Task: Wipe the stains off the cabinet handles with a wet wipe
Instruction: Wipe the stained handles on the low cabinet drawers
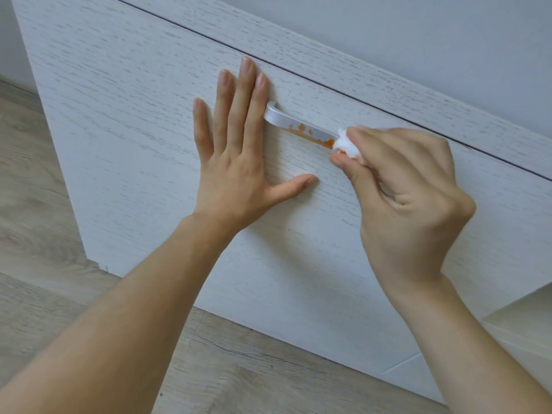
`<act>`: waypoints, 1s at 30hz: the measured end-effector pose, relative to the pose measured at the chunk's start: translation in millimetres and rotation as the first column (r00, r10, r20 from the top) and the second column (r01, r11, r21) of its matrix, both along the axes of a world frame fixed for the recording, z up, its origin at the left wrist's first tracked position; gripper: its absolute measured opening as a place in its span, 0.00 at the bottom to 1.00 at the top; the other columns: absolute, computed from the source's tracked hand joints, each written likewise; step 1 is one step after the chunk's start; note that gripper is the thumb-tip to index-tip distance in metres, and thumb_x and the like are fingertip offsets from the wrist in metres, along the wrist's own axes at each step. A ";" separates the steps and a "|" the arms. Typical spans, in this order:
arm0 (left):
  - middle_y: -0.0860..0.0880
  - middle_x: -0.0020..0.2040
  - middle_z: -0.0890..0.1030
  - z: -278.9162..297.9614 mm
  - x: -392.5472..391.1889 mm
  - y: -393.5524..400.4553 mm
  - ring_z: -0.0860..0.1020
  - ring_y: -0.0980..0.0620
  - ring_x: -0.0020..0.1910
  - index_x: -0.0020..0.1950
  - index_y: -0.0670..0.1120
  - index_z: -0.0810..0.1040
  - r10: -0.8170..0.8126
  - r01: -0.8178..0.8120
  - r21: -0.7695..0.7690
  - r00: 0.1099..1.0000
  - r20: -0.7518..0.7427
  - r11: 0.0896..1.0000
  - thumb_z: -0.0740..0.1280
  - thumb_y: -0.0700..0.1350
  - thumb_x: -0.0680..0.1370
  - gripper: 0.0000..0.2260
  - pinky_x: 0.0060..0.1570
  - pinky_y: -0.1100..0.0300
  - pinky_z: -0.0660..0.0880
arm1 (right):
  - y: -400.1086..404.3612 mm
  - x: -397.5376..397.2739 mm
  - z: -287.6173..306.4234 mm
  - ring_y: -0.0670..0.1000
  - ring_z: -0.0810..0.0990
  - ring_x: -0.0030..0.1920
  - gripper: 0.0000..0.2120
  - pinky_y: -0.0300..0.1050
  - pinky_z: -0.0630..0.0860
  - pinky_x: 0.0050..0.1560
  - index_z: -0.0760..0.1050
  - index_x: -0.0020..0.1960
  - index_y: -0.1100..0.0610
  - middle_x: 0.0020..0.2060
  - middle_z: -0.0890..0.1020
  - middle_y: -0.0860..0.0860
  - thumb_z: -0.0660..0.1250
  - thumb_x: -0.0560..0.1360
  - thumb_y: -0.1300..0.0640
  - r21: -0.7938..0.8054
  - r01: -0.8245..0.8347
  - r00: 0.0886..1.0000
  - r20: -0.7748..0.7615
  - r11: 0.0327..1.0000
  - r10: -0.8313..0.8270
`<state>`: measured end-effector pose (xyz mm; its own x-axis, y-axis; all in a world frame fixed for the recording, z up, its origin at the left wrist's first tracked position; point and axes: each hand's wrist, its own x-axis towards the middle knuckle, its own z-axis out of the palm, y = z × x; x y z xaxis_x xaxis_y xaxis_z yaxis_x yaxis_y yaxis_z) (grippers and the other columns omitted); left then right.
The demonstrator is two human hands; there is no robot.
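A silver bar handle (291, 122) is fixed to the white wood-grain cabinet door (134, 130). Orange stains (310, 135) speckle its middle and right part. My right hand (409, 198) pinches a bunched white wet wipe (348, 144) between thumb and fingers and holds it against the handle's right end, which is hidden behind the wipe. My left hand (236, 156) lies flat on the door just left of the handle, fingers spread and straight, its index finger next to the handle's left end.
A dark gap (328, 83) runs along the top of the door, with another white panel above it. Grey wood-look floor (38, 234) lies to the left and below. A pale wall (448, 40) fills the upper right.
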<state>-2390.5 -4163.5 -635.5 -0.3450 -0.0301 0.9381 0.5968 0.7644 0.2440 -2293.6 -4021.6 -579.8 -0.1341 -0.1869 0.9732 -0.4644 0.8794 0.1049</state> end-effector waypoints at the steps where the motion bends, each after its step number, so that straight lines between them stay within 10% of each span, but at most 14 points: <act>1: 0.35 0.75 0.55 -0.1 -0.4 -0.2 0.49 0.36 0.74 0.75 0.37 0.52 0.001 -0.001 0.000 1.000 -0.006 1.000 0.61 0.72 0.72 0.48 0.71 0.38 0.43 | 2.5 -1.3 0.1 0.53 0.78 0.45 0.06 0.32 0.71 0.55 0.82 0.50 0.64 0.44 0.84 0.52 0.71 0.75 0.62 0.018 0.002 1.000 -0.002 1.000 -0.002; 30: 0.35 0.74 0.59 -1.3 -1.9 2.4 0.53 0.37 0.74 0.75 0.38 0.53 0.037 -0.037 0.009 0.999 -0.039 0.999 0.59 0.73 0.73 0.46 0.73 0.44 0.41 | -11.0 -6.5 0.3 0.54 0.81 0.46 0.05 0.37 0.73 0.53 0.82 0.49 0.63 0.44 0.84 0.53 0.69 0.76 0.63 -0.002 -0.013 0.999 0.048 1.000 0.013</act>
